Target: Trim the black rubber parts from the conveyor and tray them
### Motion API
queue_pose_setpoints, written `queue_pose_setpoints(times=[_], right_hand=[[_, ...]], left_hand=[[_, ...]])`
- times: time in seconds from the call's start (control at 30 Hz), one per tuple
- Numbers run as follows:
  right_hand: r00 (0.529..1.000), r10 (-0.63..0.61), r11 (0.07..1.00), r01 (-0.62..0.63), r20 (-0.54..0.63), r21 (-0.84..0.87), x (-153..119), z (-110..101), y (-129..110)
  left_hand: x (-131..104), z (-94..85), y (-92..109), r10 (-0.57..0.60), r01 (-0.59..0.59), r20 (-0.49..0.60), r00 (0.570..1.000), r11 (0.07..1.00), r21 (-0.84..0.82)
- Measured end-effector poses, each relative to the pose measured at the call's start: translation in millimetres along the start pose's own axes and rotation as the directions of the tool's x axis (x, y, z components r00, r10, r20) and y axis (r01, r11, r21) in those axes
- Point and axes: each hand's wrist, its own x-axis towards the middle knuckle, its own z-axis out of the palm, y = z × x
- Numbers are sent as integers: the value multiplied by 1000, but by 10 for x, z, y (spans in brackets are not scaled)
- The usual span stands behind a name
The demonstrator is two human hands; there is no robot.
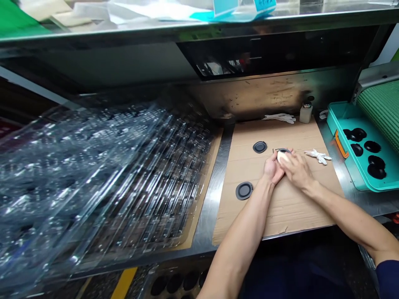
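Over the cardboard sheet [296,207], my two hands are together. My left hand [271,169] is closed round a dark round part [284,150], mostly hidden by the fingers. My right hand [298,171] presses a small cream-coloured pad [282,158] against that part; its exact kind is unclear. Two similar dark grey parts lie flat on the cardboard: one dark disc [259,147] beyond my left hand, another disc [244,190] beside my left forearm. To the right of my right hand is a crumpled white glove [318,156].
Stacked clear plastic trays [124,182] fill the left side. A teal bin [352,166] with several black round parts stands at right, beside a green conveyor belt [382,104]. Behind are a pump bottle [306,113] and white gloves [279,118]. A metal shelf [199,29] hangs overhead.
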Motion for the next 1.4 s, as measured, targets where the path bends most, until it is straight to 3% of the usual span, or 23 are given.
queue_pose_setpoints(times=[0.17,0.33,0.43,0.5,0.57,0.7,0.8,0.9,1.03,1.1,1.2,1.33,1.4], right_hand=[[974,175,984,-178,-146,-6,78,-1,316],[984,111,994,-111,-139,5,68,30,463],[990,98,995,-99,-101,-15,61,47,498],[994,89,996,-91,-67,-21,68,60,501],[997,72,997,-72,-22,-26,76,70,481],[998,48,998,-47,47,-35,79,61,402],[997,52,998,-49,58,-46,75,41,366],[996,64,996,-60,69,-62,70,10,349],[993,76,995,-69,88,-71,61,-33,325],[993,75,995,-69,87,-72,59,-46,319],[994,66,995,-60,85,-77,61,-51,326],[994,56,996,-49,89,-74,68,-37,346],[995,54,996,-48,83,-70,70,-30,356]], left_hand=[[-42,59,43,2,-2,12,1000,1000,-3],[-281,142,171,-1,1,10,1000,998,57],[-607,-8,350,108,-107,10,994,961,254],[-901,-197,522,238,-205,-4,971,847,490],[-1208,-402,723,365,-247,-14,931,657,712],[-1591,-687,1079,483,-110,-77,872,347,932],[-1589,-764,1184,397,8,-79,915,177,984],[-1464,-803,1177,291,51,-49,955,1,999],[-1347,-864,1152,286,-11,114,951,-338,941],[-1350,-876,1147,276,-23,167,947,-460,888],[-1399,-870,1139,246,13,131,960,-506,863],[-1476,-870,1149,177,17,79,981,-484,875],[-1543,-874,1152,226,16,96,969,-446,895]])
